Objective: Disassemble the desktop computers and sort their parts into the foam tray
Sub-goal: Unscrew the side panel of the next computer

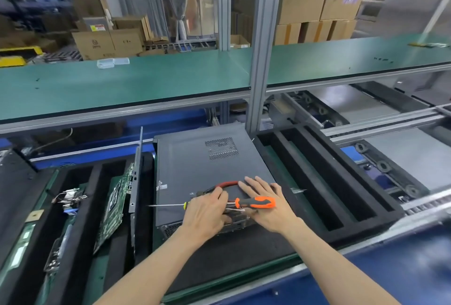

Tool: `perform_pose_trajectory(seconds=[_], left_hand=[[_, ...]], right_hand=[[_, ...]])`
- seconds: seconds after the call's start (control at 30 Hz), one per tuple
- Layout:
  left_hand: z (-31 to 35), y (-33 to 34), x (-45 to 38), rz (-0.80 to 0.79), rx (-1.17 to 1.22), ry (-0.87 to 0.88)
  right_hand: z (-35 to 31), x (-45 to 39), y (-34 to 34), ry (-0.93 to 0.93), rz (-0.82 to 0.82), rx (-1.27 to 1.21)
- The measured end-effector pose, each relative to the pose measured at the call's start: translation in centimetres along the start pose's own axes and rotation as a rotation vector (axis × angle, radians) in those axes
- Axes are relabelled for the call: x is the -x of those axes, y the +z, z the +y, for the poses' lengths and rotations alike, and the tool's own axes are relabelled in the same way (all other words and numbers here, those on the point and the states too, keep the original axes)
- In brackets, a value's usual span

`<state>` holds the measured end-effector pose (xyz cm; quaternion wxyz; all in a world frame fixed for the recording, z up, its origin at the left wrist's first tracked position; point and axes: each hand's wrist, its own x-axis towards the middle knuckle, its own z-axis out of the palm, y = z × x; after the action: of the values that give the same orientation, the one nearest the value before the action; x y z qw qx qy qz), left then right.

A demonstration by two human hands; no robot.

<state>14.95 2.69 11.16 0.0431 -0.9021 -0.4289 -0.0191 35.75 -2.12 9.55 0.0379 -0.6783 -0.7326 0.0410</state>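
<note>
Left hand (207, 209) grips cutters (214, 188); right hand (263, 203) flat, pinning screwdriver (255, 202) on computer case (207, 170), probably keeping tools handy.

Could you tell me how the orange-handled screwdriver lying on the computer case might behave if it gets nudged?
The orange-handled screwdriver looks rigid and light. Its round shaft may let it roll on the flat computer case, though the ribbed grip probably limits sliding.
</note>
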Motion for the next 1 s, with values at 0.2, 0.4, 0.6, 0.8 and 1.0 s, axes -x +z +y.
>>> perform_pose_trajectory(seconds=[0.2,0.4,0.6,0.8,1.0], left_hand=[[-5.5,1.0,2.9,-0.081,-0.03,-0.09],[-9.3,0.9,5.0,-0.12,-0.061,-0.112],[-13.4,1.0,7.1,-0.143,-0.111,-0.164],[-17.4,1.2,9.2,-0.152,-0.127,-0.223],[-19.4,1.4,8.8,-0.157,-0.111,-0.243]], right_hand=[[-4.0,-2.1,1.6,-0.107,-0.059,0.053],[-8.5,-2.5,2.0,-0.125,-0.077,0.079],[-13.4,-4.0,1.7,-0.149,-0.124,0.053],[-17.5,-5.8,2.8,-0.168,-0.123,0.045],[-18.6,-7.8,3.5,-0.146,-0.152,0.055]])
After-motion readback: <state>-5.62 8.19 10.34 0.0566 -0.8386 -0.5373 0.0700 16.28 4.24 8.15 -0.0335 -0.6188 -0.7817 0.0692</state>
